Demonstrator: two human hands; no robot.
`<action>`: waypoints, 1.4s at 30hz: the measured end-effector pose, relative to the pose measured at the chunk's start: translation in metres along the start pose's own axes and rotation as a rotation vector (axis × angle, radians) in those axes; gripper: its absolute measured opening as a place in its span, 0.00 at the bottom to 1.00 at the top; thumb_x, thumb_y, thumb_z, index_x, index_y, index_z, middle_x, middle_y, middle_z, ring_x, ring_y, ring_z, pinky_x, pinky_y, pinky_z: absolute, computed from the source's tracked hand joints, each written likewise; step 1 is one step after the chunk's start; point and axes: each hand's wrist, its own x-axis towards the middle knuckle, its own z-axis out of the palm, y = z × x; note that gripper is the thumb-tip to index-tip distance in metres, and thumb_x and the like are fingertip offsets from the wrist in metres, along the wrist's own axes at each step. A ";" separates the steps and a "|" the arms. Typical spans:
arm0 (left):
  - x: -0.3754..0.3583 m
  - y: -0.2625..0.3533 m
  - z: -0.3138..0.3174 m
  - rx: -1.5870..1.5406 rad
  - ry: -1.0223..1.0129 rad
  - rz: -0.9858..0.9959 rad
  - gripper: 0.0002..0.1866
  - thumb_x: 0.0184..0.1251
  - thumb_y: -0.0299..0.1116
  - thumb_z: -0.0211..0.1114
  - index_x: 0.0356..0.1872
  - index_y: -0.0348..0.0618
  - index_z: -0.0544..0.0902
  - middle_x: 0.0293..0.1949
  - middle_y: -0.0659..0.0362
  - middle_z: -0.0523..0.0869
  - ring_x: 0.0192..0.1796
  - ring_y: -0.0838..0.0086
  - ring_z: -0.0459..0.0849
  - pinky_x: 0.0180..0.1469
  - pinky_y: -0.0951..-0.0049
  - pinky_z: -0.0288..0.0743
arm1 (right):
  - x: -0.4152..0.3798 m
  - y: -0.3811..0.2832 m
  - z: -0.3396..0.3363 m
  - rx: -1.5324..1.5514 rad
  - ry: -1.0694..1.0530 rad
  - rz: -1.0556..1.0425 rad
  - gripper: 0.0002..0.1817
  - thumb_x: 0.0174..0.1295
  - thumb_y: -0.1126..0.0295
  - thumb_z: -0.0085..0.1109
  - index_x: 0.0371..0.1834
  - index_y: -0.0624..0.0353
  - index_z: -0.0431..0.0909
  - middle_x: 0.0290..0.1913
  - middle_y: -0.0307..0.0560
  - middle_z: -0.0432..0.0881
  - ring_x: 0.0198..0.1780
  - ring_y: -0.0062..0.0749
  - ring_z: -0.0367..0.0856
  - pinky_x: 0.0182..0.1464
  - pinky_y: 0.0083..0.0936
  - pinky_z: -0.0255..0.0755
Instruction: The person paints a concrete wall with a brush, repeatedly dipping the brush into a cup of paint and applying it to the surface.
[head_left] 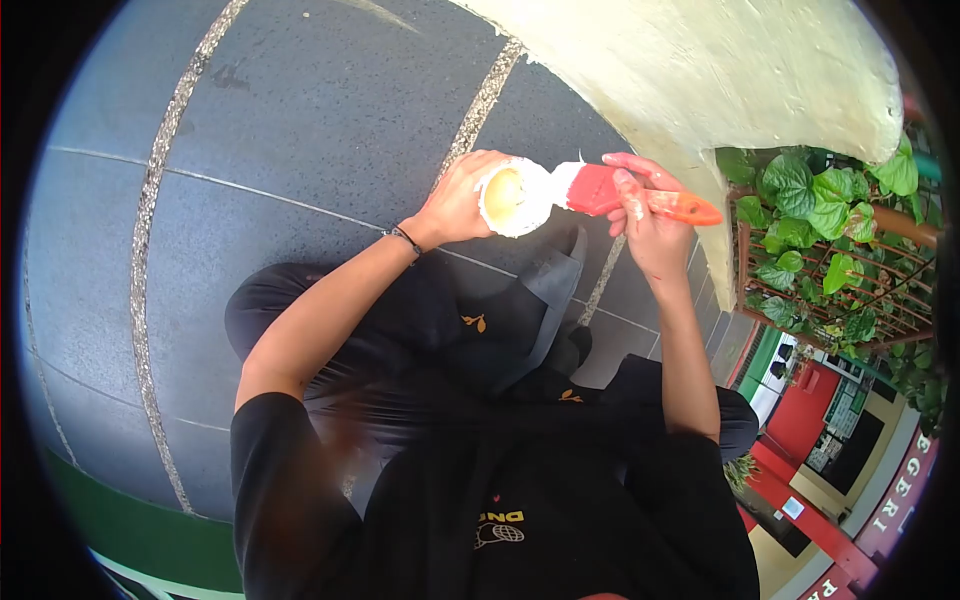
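My left hand point(462, 199) is wrapped round a small tub of cream-white paint point(513, 198), its mouth facing up toward me and its rim smeared white. In my right hand point(648, 205) is a paintbrush point(594, 189) with a red ferrule and an orange handle. White paint coats its bristles, which point left and overlap the tub's right rim in this view. Paint marks show on the fingers of the right hand. A dark bracelet circles my left wrist.
A pale, cream-painted curved wall point(740, 70) rises ahead. Dark floor tiles point(300, 120) with pebbled strips lie beneath. To the right, leafy plants point(825, 210) grow behind a brown slatted fence point(850, 300). My crossed legs and a grey shoe point(553, 275) are below the hands.
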 end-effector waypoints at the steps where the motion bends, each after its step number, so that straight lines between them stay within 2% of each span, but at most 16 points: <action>1: 0.003 0.003 -0.002 -0.034 0.031 0.031 0.34 0.43 0.36 0.79 0.55 0.41 0.77 0.51 0.52 0.83 0.56 0.57 0.81 0.60 0.59 0.72 | 0.000 -0.006 -0.007 -0.033 -0.076 -0.057 0.10 0.67 0.71 0.63 0.45 0.67 0.83 0.28 0.43 0.86 0.28 0.19 0.85 0.24 0.14 0.75; 6: 0.024 0.037 -0.023 -0.192 0.206 0.159 0.37 0.37 0.36 0.84 0.53 0.41 0.78 0.52 0.49 0.81 0.55 0.56 0.82 0.57 0.61 0.76 | -0.015 -0.072 -0.025 0.067 -0.265 -0.138 0.15 0.63 0.73 0.68 0.49 0.70 0.80 0.33 0.50 0.88 0.32 0.24 0.88 0.26 0.14 0.77; 8: 0.026 0.045 -0.032 -0.250 0.270 0.197 0.40 0.34 0.35 0.86 0.54 0.41 0.77 0.51 0.49 0.81 0.55 0.59 0.82 0.57 0.63 0.77 | -0.024 -0.081 -0.022 0.076 -0.281 -0.022 0.13 0.66 0.73 0.63 0.48 0.72 0.79 0.33 0.54 0.87 0.25 0.27 0.85 0.22 0.14 0.72; 9: 0.026 0.048 -0.034 -0.252 0.291 0.210 0.39 0.35 0.35 0.86 0.54 0.41 0.77 0.51 0.50 0.81 0.54 0.60 0.82 0.55 0.65 0.78 | -0.024 -0.083 -0.019 0.060 -0.280 0.082 0.15 0.62 0.73 0.69 0.49 0.70 0.81 0.32 0.49 0.88 0.31 0.23 0.88 0.28 0.13 0.77; 12: 0.025 0.059 -0.046 -0.080 0.267 0.217 0.37 0.37 0.37 0.85 0.54 0.42 0.78 0.51 0.50 0.81 0.53 0.58 0.83 0.55 0.64 0.77 | -0.020 -0.078 0.013 0.012 -0.151 0.167 0.13 0.62 0.72 0.69 0.44 0.70 0.83 0.31 0.46 0.88 0.28 0.22 0.86 0.27 0.11 0.76; 16: 0.024 0.067 -0.053 0.049 0.242 0.201 0.36 0.38 0.39 0.83 0.53 0.43 0.78 0.51 0.51 0.82 0.52 0.56 0.83 0.56 0.61 0.76 | -0.008 -0.051 0.042 -0.197 -0.151 -0.082 0.11 0.60 0.69 0.71 0.36 0.69 0.85 0.22 0.47 0.86 0.23 0.22 0.84 0.26 0.19 0.75; 17: 0.024 0.069 -0.054 0.068 0.219 0.199 0.36 0.39 0.39 0.82 0.53 0.43 0.78 0.51 0.52 0.82 0.52 0.56 0.83 0.56 0.59 0.75 | -0.004 -0.045 0.047 -0.197 -0.167 -0.130 0.12 0.60 0.67 0.70 0.32 0.68 0.85 0.20 0.51 0.84 0.21 0.31 0.85 0.26 0.25 0.75; 23: 0.022 0.076 -0.056 0.093 0.162 0.158 0.32 0.43 0.39 0.78 0.54 0.44 0.78 0.45 0.57 0.84 0.49 0.62 0.84 0.53 0.60 0.72 | 0.006 -0.056 0.047 -0.474 -0.250 -0.097 0.17 0.59 0.63 0.67 0.23 0.68 0.81 0.20 0.57 0.82 0.23 0.48 0.83 0.28 0.31 0.75; 27: 0.020 0.076 -0.051 0.080 0.092 0.123 0.31 0.45 0.38 0.77 0.54 0.45 0.77 0.45 0.57 0.84 0.48 0.61 0.84 0.51 0.60 0.72 | 0.019 -0.062 0.033 -0.575 -0.284 -0.142 0.17 0.57 0.63 0.67 0.23 0.68 0.79 0.18 0.55 0.81 0.21 0.45 0.82 0.29 0.31 0.75; 30: 0.018 0.079 -0.053 0.068 -0.002 0.004 0.31 0.42 0.36 0.78 0.52 0.42 0.79 0.49 0.52 0.84 0.51 0.58 0.84 0.56 0.60 0.73 | 0.032 -0.062 0.016 -0.563 -0.267 -0.077 0.20 0.59 0.59 0.68 0.21 0.66 0.80 0.13 0.48 0.77 0.16 0.33 0.78 0.24 0.28 0.72; 32: 0.018 0.079 -0.055 0.068 0.028 0.018 0.32 0.41 0.35 0.79 0.52 0.41 0.78 0.48 0.51 0.84 0.50 0.57 0.84 0.55 0.60 0.74 | 0.043 -0.057 -0.004 -0.284 -0.233 0.249 0.21 0.62 0.53 0.68 0.22 0.61 0.79 0.12 0.38 0.71 0.14 0.21 0.71 0.19 0.23 0.66; 33: 0.020 0.079 -0.057 0.070 0.059 0.026 0.32 0.40 0.34 0.79 0.52 0.40 0.78 0.48 0.50 0.84 0.49 0.56 0.84 0.54 0.61 0.75 | 0.042 -0.056 -0.009 -0.157 -0.120 0.292 0.26 0.64 0.44 0.64 0.21 0.54 0.74 0.11 0.30 0.65 0.11 0.15 0.63 0.15 0.19 0.56; 34: 0.021 0.076 -0.057 0.069 0.058 0.046 0.32 0.40 0.34 0.79 0.52 0.40 0.78 0.48 0.50 0.84 0.49 0.56 0.84 0.54 0.61 0.75 | 0.044 -0.043 -0.018 -0.159 -0.103 0.282 0.26 0.64 0.44 0.64 0.21 0.54 0.74 0.11 0.30 0.65 0.11 0.15 0.63 0.15 0.19 0.56; 36: 0.023 0.066 -0.055 0.066 0.124 0.045 0.34 0.38 0.31 0.79 0.53 0.37 0.77 0.46 0.49 0.85 0.47 0.52 0.84 0.51 0.60 0.77 | 0.046 0.008 -0.045 0.413 0.127 0.400 0.29 0.64 0.37 0.59 0.21 0.50 0.69 0.11 0.27 0.60 0.11 0.16 0.59 0.16 0.19 0.54; 38: 0.028 0.070 -0.058 0.049 0.135 0.047 0.35 0.37 0.29 0.79 0.52 0.36 0.76 0.46 0.50 0.85 0.47 0.53 0.85 0.51 0.62 0.79 | 0.036 0.058 -0.049 0.727 0.360 0.499 0.31 0.62 0.31 0.54 0.22 0.47 0.67 0.13 0.28 0.62 0.14 0.17 0.60 0.18 0.19 0.54; 42: 0.027 0.061 -0.055 -0.095 0.143 -0.050 0.34 0.38 0.27 0.78 0.54 0.37 0.75 0.41 0.50 0.87 0.43 0.59 0.89 0.49 0.64 0.81 | 0.019 0.155 -0.044 1.286 0.616 0.485 0.32 0.62 0.30 0.53 0.34 0.53 0.77 0.21 0.35 0.75 0.19 0.23 0.69 0.22 0.19 0.64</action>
